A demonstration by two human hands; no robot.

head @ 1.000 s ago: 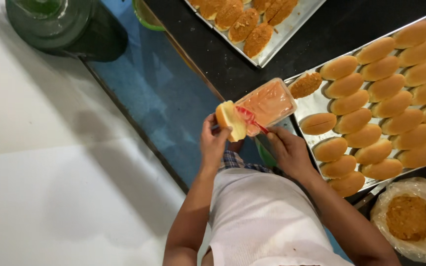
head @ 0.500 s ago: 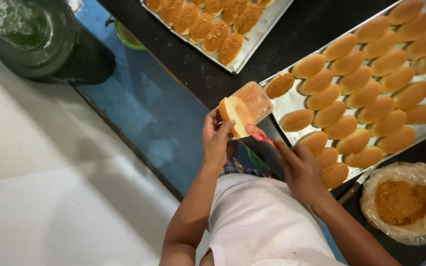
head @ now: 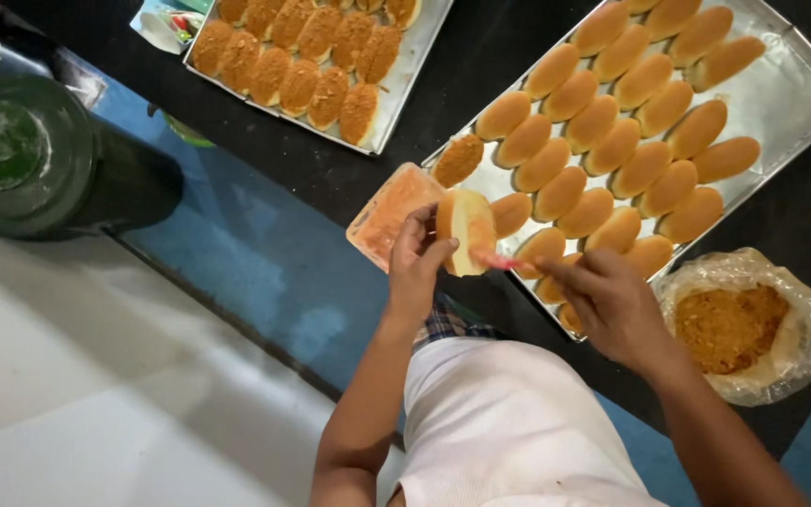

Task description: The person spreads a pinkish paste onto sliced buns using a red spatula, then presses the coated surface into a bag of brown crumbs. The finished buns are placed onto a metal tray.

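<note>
My left hand [head: 417, 266] holds a split bun [head: 467, 231] open, cut side toward me, with pale orange spread on it. My right hand [head: 609, 302] grips a small red spatula [head: 494, 261] whose tip touches the bun's lower edge. Just left of the bun sits a clear rectangular tub of orange spread [head: 390, 214] at the edge of the black counter. Behind my hands lies a metal tray [head: 781, 94] with rows of plain golden buns and one crumb-coated bun [head: 458, 159] at its near corner.
A second metal tray [head: 404, 75] of crumb-coated buns sits at the top left. A clear plastic bag of orange-brown crumbs [head: 742, 325] lies at the right. A large dark green container [head: 30, 160] stands at the left on a blue strip beside the white floor.
The view has shifted, so everything sits further left and lower. The bun has turned and moved to the right of the tub. The spatula has come back onto the bun's edge.
</note>
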